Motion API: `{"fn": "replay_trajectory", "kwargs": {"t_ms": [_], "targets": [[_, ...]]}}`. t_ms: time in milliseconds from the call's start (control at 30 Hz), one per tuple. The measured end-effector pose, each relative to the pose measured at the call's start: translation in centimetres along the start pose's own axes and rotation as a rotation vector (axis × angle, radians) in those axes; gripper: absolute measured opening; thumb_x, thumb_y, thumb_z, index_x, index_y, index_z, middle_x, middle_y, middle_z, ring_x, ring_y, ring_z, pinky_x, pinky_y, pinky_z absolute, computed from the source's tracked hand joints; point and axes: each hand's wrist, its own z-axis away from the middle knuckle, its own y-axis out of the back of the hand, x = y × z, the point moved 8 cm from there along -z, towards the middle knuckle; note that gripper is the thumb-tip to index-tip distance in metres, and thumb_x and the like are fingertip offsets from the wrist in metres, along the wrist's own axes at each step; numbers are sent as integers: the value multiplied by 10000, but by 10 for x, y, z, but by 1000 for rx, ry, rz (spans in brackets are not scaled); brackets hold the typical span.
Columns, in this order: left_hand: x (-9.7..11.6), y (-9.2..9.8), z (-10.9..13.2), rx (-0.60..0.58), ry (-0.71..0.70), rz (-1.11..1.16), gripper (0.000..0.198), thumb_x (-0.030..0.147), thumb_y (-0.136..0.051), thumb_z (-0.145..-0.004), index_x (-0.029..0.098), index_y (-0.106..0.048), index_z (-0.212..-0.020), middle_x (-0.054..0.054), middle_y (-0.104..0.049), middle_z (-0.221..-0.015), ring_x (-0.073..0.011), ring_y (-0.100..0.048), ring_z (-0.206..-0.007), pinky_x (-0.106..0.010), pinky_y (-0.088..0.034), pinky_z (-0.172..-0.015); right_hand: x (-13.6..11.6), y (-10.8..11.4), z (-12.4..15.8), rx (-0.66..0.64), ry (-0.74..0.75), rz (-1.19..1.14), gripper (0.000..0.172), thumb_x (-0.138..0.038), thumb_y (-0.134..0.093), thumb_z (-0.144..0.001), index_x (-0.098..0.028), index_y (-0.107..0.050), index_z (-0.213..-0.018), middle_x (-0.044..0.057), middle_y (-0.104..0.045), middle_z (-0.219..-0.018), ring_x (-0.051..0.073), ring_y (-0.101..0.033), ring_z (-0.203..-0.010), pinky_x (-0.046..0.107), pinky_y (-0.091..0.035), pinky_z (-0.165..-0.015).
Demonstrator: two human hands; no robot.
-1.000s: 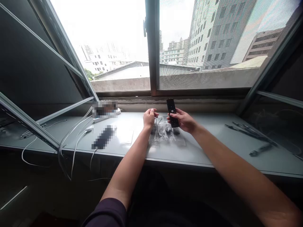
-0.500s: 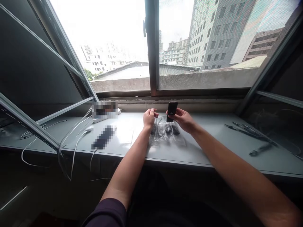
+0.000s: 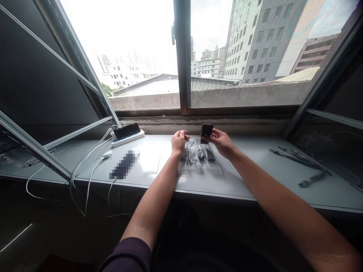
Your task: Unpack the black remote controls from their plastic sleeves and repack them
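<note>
- Two grips in view, both over the middle of the counter; my right grip (image 3: pixel 221 143) clamped on a black handheld device (image 3: pixel 207 132), thumb and fingers pinching its lower end.
- Device stands nearly upright, tilted slightly, lifted clear of everything, probably held up like that to look at it or work on it.
- My left grip (image 3: pixel 179 142) has its fingers curled together, nothing visible in them, hovering right by the near corner of the clear plastic bags (image 3: pixel 197 159); looks like it's kept close to them, ready.
- Bags lie flat side by side between and just below my two grips, dark items sealed inside, exact items hard to tell.
- Left along the counter (image 3: pixel 159 185): a clear flat sheet (image 3: pixel 150 161), then a pixelated dark oblong (image 3: pixel 124 164), can't tell what it is.
- Behind those, a white power strip (image 3: pixel 128 138) with a black slab device (image 3: pixel 126 131) on it, likely parked there to charge.
- White cables (image 3: pixel 90 168) trail from that end and hang over the counter edge.
- Far right, dark cables (image 3: pixel 297 160) lie bunched, apparently set aside, well apart from my grips.
</note>
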Motion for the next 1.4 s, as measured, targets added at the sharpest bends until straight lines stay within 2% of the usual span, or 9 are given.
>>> {"fn": "replay_trajectory", "kwargs": {"t_ms": [67, 167, 233, 300, 433, 533, 667, 1100, 1400], "targets": [[0, 0, 0, -2, -2, 0, 293, 380, -552, -1062, 178, -757, -1009, -64, -773, -778, -159, -694, -646, -282, -507, -661, 6, 15, -4, 71, -57, 111, 601, -584, -1029, -619, -215, -789, -1028, 61, -821, -980, 259, -751, -983, 396, -606, -943], [-1, 0, 0, -2, 5, 3, 293, 373, -543, -1062, 178, -757, -1014, -61, -772, -779, -158, -694, -646, -280, -504, -654, 14, 37, -6, 131, -182, 345, 515, -584, -860, -855, -172, -780, -1153, 105, -826, -1057, 260, -764, -916, 362, -621, -812], [0, 0, 1, -4, 7, 6, 295, 362, -534, -1062, 174, -758, -1019, -62, -774, -783, -156, -693, -646, -277, -499, -647, 14, 49, -7, 139, -220, 605, 566, -482, -790, -945, -167, -711, -1409, 111, -832, -1091, 267, -780, -942, 364, -612, -855], [1, -1, 1, -5, 3, 3, 298, 359, -532, -1061, 170, -758, -1020, -65, -777, -787, -155, -693, -649, -275, -498, -646, 13, 59, -8, 147, -242, 890, 668, -418, -765, -971, -176, -609, -1574, 131, -827, -1179, 297, -777, -1074, 379, -581, -974], [2, 0, 2, 1, 6, -4, 295, 369, -542, -1058, 171, -756, -1014, -64, -778, -785, -154, -689, -646, -275, -497, -645, 25, 70, -8, 92, -378, 1160, 711, -485, -703, -1009, -171, -562, -1631, 178, -754, -1409, 348, -710, -1303, 387, -537, -1072], [3, 0, 2, 3, -2, -5, 292, 372, -547, -1057, 174, -756, -1010, -62, -775, -778, -157, -692, -645, -280, -509, -658, 34, 73, -9, 42, -458, 1246, 720, -527, -666, -1021, -168, -553, -1635, 186, -709, -1490, 362, -679, -1361, 393, -537, -1067], [2, 0, 0, -2, -23, -3, 295, 369, -544, -1059, 175, -757, -1000, -62, -774, -771, -157, -692, -638, -289, -527, -683, 41, 71, -8, -21, -481, 1309, 682, -564, -628, -1034, -180, -599, -1597, 185, -675, -1538, 360, -672, -1371, 387, -534, -1060], [0, 1, -1, -1, -23, -15, 295, 385, -552, -1067, 184, -761, -1010, -62, -777, -780, -162, -702, -650, -296, -535, -694, 38, 65, 0, -95, -505, 1358, 548, -620, -563, -1031, -266, -756, -1402, 157, -765, -1383, 355, -735, -1212, 383, -574, -897], [2, 1, 0, -5, -23, -13, 298, 374, -539, -1069, 179, -758, -1018, -63, -778, -781, -161, -702, -648, -296, -540, -698, 33, 61, 3, -95, -517, 1385, 540, -610, -566, -1035, -248, -757, -1387, 177, -762, -1374, 367, -732, -1226, 410, -577, -928]]}}
